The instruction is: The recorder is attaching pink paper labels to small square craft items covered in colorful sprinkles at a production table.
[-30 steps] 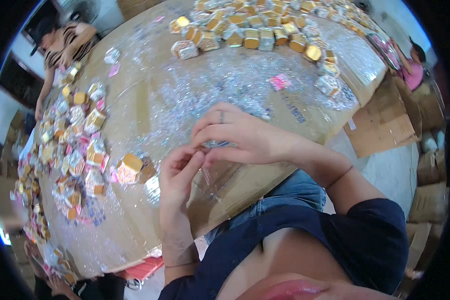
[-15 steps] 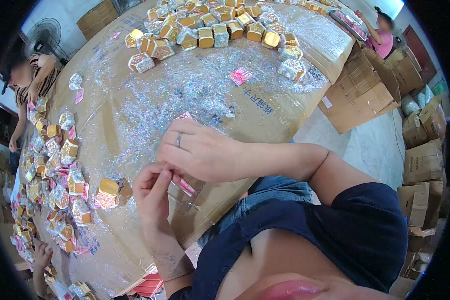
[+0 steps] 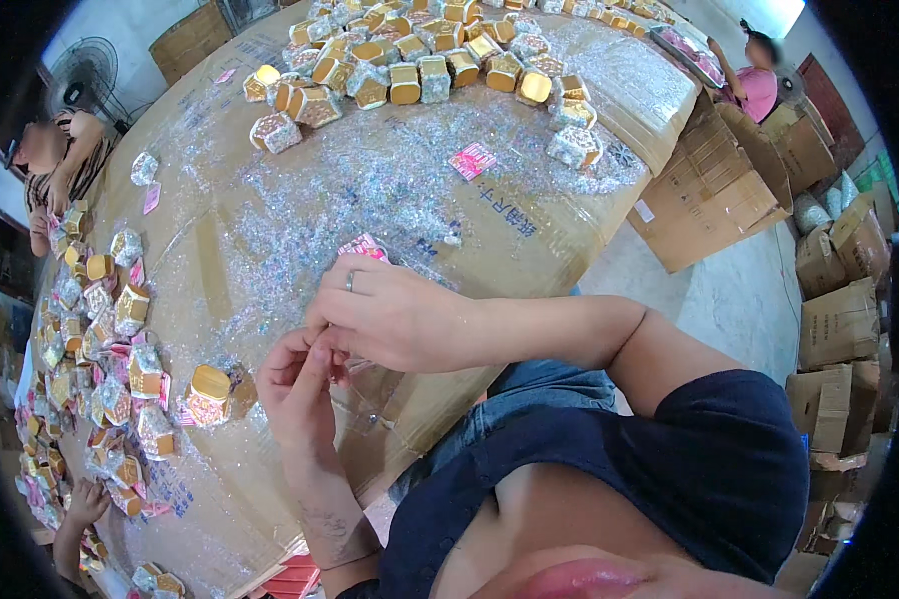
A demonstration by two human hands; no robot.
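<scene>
"While the fingertips of two bare hands overlap, what can be read at the centre?"

"Little. The left hand [image 3: 300, 389], fingers curled and thumb near the forefinger, meets the bent, back-uppermost right hand [image 3: 395, 314], which wears a slim silver-coloured ring [image 3: 350, 281]. How tightly either closes, and on what, cannot be told; a small pinkish patch below the tips may be skin or an object."

"What else is obscured?"

"The near edge of a pink-and-white printed card [image 3: 363, 247], which the right hand covers. At lower left, a co-worker's hand [image 3: 88, 502] shows, its owner mostly cut off by the dark rim."

"Surface and room?"

"Brown cardboard [image 3: 255, 479] covers a broad table, strewn with silvery glitter [image 3: 310, 205]. Gold-and-white, house-like pieces [image 3: 405, 83] mass along the far and left sides; one gold-based piece [image 3: 210, 384] sits near the left hand. Beyond are a dark round fan [image 3: 85, 75], an open brown carton [image 3: 704, 190] and a person in a pink top [image 3: 759, 92]."

"And the card's appearance?"

"Flat, bright pink with white markings, just beyond the right hand's knuckles; a similar second card [image 3: 472, 160] lies farther off."
</scene>
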